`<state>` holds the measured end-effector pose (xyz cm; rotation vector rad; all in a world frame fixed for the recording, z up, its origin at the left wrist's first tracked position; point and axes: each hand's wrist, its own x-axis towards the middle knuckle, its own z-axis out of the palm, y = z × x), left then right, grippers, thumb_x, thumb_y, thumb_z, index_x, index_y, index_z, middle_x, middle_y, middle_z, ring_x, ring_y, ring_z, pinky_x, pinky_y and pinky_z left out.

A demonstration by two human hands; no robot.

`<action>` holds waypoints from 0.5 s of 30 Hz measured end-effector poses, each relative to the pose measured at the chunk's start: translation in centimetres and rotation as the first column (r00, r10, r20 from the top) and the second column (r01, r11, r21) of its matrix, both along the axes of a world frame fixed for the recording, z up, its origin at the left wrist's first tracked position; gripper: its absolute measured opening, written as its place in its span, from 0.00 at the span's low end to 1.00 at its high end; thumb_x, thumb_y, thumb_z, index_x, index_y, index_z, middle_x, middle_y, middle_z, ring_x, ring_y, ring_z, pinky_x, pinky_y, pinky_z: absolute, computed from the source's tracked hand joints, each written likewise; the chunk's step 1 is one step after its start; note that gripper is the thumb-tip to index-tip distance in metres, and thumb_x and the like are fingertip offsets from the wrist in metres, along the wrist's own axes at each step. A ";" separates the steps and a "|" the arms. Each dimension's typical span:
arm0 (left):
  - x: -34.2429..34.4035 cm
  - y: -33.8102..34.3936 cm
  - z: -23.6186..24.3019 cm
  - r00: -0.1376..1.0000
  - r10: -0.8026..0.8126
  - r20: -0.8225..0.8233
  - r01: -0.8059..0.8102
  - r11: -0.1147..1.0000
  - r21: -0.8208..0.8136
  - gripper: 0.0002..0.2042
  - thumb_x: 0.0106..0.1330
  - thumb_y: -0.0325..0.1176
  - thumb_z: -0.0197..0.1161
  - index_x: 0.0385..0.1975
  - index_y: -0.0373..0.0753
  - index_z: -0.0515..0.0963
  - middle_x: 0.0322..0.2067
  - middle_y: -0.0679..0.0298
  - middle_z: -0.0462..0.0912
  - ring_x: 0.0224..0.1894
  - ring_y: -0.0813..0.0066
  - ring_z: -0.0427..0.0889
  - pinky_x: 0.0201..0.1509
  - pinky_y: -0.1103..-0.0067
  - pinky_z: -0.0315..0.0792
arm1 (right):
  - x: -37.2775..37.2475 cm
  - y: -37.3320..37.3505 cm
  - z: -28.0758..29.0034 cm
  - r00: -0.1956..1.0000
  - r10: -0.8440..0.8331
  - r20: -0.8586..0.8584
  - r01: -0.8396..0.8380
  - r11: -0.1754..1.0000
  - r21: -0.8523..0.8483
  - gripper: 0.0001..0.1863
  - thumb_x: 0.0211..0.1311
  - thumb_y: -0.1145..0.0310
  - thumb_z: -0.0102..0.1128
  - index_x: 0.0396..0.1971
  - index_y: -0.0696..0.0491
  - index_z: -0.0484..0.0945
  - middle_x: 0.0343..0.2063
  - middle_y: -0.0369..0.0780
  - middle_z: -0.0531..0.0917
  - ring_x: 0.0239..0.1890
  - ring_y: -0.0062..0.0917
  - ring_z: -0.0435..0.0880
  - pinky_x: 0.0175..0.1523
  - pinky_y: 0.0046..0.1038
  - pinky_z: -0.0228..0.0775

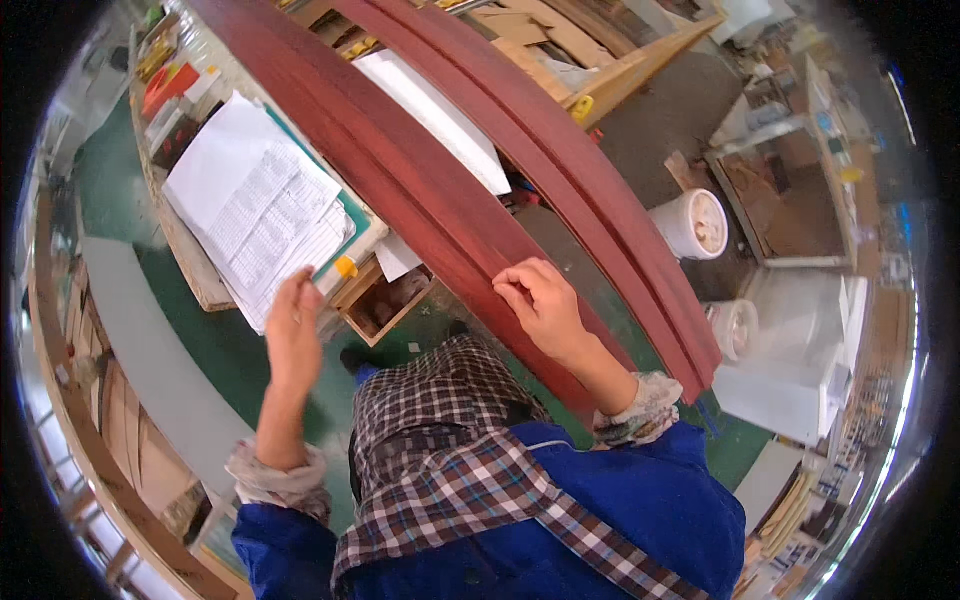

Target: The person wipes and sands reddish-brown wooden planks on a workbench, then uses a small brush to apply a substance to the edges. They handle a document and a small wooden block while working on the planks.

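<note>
My left hand [292, 335] is raised at the near corner of a stack of printed sheets [255, 200], fingers loosely stretched and slightly blurred; nothing shows in it. The sheets lie on a green-edged folder or board [352, 215]. Over the nearer of two long dark-red wooden boards [400, 180] is my right hand [545, 310], thumb and forefinger pinched together. Whatever they hold, if anything, is too small to make out, and I cannot tell whether the hand touches the wood. The second dark-red board [560, 165] runs alongside, beyond the first.
Under the worktable edge an open wooden drawer [385, 312] sticks out, with a small yellow piece [346, 267] above it. A white panel [435, 115] lies between the red boards. White buckets [692, 225] and a wooden cabinet [790, 195] stand on the right.
</note>
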<state>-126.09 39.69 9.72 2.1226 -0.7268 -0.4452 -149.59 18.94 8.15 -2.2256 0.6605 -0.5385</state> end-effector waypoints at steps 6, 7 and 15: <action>4.3 -2.1 -2.8 0.976 0.143 0.165 -0.150 0.988 0.030 0.15 0.71 0.32 0.47 0.49 0.29 0.73 0.40 0.54 0.78 0.40 0.67 0.76 0.50 0.75 0.68 | 4.0 -4.7 -2.8 1.000 -0.013 0.017 0.007 0.961 0.278 0.04 0.59 0.70 0.59 0.30 0.54 0.77 0.29 0.39 0.77 0.32 0.32 0.77 0.36 0.31 0.69; 5.0 -2.6 -3.5 0.954 0.125 0.272 -0.145 0.988 0.055 0.14 0.71 0.32 0.48 0.49 0.29 0.73 0.40 0.54 0.78 0.42 0.64 0.76 0.50 0.74 0.68 | 4.7 -5.2 -3.1 0.999 0.026 0.029 -0.031 0.975 0.218 0.04 0.59 0.70 0.59 0.30 0.54 0.77 0.29 0.39 0.77 0.32 0.33 0.77 0.36 0.31 0.69; 9.6 -4.7 -9.1 0.848 0.173 0.501 -0.271 0.954 0.129 0.15 0.71 0.36 0.47 0.48 0.34 0.74 0.45 0.55 0.78 0.50 0.60 0.74 0.57 0.71 0.64 | 9.5 -6.7 -5.8 0.977 0.193 0.093 -0.163 0.952 -0.259 0.05 0.52 0.76 0.63 0.30 0.54 0.79 0.27 0.38 0.77 0.30 0.31 0.77 0.35 0.29 0.67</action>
